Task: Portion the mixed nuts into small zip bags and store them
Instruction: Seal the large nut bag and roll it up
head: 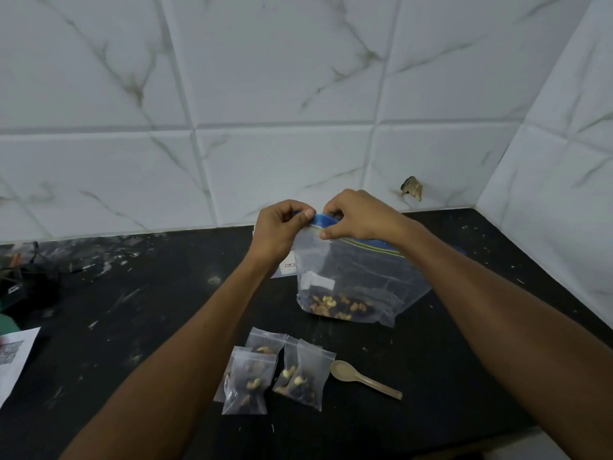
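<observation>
A large clear zip bag (358, 277) with a blue zip strip stands on the black counter (149, 310), mixed nuts (338, 307) pooled at its bottom. My left hand (278, 227) and my right hand (355, 215) both pinch the blue top edge of this bag, close together at its left end. In front of it lie several small zip bags (275, 373) holding nuts, flat on the counter. A small beige spoon (361, 378) rests just right of them, bowl toward the left.
White marble-pattern tiles form the back wall and the right wall, meeting in a corner at the right. A printed paper (13, 360) lies at the left counter edge, with dark clutter (26, 280) behind it. A white card (287, 268) sits behind the large bag.
</observation>
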Demonstrator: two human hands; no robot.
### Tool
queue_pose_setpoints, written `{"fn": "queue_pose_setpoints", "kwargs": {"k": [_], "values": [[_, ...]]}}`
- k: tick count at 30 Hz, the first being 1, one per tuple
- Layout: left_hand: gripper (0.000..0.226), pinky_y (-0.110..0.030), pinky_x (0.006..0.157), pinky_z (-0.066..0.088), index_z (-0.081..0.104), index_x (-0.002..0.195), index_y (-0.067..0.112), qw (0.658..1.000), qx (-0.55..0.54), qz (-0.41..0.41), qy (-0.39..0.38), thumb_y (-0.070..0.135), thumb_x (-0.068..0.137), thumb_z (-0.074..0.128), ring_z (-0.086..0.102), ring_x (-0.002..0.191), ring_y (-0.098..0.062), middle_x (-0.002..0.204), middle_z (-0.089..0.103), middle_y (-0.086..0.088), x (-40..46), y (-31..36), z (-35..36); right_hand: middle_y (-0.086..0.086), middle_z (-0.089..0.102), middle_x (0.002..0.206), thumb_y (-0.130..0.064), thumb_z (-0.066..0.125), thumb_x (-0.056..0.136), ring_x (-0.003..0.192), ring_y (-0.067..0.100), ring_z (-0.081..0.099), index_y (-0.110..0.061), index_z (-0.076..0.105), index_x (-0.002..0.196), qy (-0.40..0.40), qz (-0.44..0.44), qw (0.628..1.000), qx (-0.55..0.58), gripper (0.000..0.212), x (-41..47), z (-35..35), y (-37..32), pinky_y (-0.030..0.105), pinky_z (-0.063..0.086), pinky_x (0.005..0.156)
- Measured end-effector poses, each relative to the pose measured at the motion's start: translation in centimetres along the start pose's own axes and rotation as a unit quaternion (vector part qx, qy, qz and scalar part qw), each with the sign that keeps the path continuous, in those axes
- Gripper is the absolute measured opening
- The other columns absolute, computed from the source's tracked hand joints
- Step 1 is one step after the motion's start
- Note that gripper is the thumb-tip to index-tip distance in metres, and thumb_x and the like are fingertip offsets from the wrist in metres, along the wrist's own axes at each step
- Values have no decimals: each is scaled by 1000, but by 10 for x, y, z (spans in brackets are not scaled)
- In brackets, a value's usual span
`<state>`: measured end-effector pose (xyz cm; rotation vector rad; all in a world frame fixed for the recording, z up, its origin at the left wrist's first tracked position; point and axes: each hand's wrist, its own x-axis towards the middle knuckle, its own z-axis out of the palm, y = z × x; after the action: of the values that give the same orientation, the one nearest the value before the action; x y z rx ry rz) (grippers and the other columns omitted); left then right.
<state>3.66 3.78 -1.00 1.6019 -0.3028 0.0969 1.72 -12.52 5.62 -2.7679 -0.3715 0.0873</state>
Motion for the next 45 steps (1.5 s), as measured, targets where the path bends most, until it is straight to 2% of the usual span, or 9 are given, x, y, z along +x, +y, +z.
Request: {"fn": "queue_pose_setpoints", "kwargs": {"k": [3, 6, 11, 18, 27, 31, 37, 41, 45], "values": [[10, -21, 75, 55, 70, 98, 14, 1000, 7, -4, -23, 11, 89, 69, 65, 79, -7, 85, 69, 0, -1, 2, 0, 0, 43, 57, -25, 69, 85, 52, 14, 39, -19, 44, 57, 9, 10, 1000, -13, 38, 0, -1, 1, 28, 27, 51], [7, -12, 62, 49, 69, 96, 14, 997, 50, -20, -52, 11, 89, 68, 57, 62, 2, 73, 62, 2, -2, 2, -3, 0, 46, 60, -23, 68, 86, 55, 14, 42, -21, 48, 59, 5, 7, 1000, -12, 34, 1, -5, 4, 26, 27, 51], [7, -11, 53, 42, 70, 86, 17, 994, 94, -20, -46, 11, 89, 69, 50, 53, 1, 62, 59, 7, -1, 4, 0, -4, 56, 74, -24, 69, 87, 65, 8, 50, -19, 65, 87, 15, -17, 1000, 8, 6, 7, -5, 3, 22, 34, 56], [9, -33, 61, 44, 72, 84, 13, 988, 148, -7, -31, 19, 90, 69, 51, 64, -19, 81, 67, -23, -1, 1, -1, -8, 54, 69, -28, 66, 89, 64, 10, 50, -22, 64, 85, 25, -35, 999, -20, 8, 10, 2, 7, 23, 33, 56], [13, -35, 63, 44, 72, 86, 10, 988, 148, -11, -38, 22, 90, 69, 51, 66, -19, 83, 64, -27, 0, 0, -7, -5, 54, 68, -30, 66, 88, 63, 14, 51, -30, 50, 67, 17, -23, 999, -39, 27, 5, -3, 23, 27, 34, 56], [10, -36, 67, 50, 71, 85, 14, 988, 146, -10, -46, 22, 90, 69, 56, 71, -20, 88, 66, -26, 0, 2, -11, 5, 59, 71, -33, 68, 87, 65, 20, 52, -11, 62, 78, 21, -6, 998, -65, 24, 0, -10, 37, 33, 39, 59], [7, -27, 64, 47, 72, 84, 16, 990, 137, -13, -41, 20, 89, 70, 56, 70, -15, 80, 69, -14, 4, 2, -12, 4, 56, 68, -30, 67, 88, 65, 20, 52, -14, 58, 71, 23, -10, 998, -58, 25, -8, -14, 50, 31, 35, 58], [7, -23, 64, 47, 73, 82, 15, 991, 130, -14, -41, 17, 88, 70, 56, 67, -8, 76, 68, -10, 4, 0, -14, 5, 63, 75, -33, 67, 87, 71, 22, 58, -12, 67, 85, 55, -12, 996, -65, 21, -9, -9, 56, 34, 43, 64], [8, -33, 71, 48, 73, 86, 6, 992, 122, -21, -36, 13, 88, 71, 58, 71, -15, 82, 69, -19, 6, -2, -24, 4, 61, 73, -33, 68, 87, 70, 22, 57, -12, 63, 79, 47, 0, 997, -62, 23, -14, -11, 69, 35, 43, 65]]}}
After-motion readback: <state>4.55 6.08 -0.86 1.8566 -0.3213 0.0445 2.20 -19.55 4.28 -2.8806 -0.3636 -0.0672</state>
